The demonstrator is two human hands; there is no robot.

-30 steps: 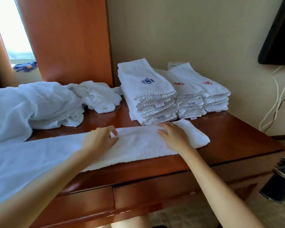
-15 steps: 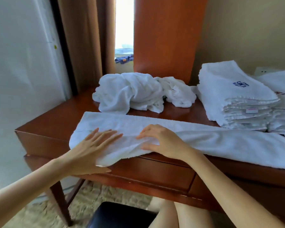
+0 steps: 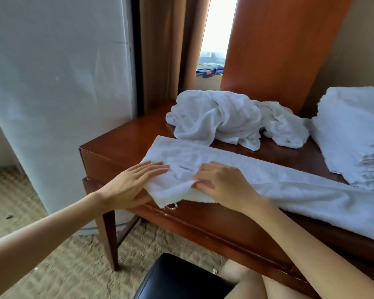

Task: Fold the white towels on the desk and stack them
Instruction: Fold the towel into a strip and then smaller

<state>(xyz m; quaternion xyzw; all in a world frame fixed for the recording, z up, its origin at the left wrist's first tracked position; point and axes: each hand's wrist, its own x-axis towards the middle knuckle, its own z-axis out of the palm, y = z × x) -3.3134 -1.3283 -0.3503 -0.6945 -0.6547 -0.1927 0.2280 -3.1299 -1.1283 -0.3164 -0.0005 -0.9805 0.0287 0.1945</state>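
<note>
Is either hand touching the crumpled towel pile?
No, the left hand and the right hand are both on the long flat towel, apart from the crumpled towel pile.

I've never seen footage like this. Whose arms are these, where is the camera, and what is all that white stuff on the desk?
No machine here: these are a person's two bare arms, filmed by one wide-angle camera worn on the head, looking forward and down. That is why the arms come in from the bottom. On the desk a long white towel lies spread along the front edge. The left hand lies flat on its left end, fingers straight; the right hand seems to pinch a fold of it with curled fingers. Behind lies a crumpled heap of towels, not yet folded, and at the right a stack of folded towels. The dark thing below is a black stool.
</note>
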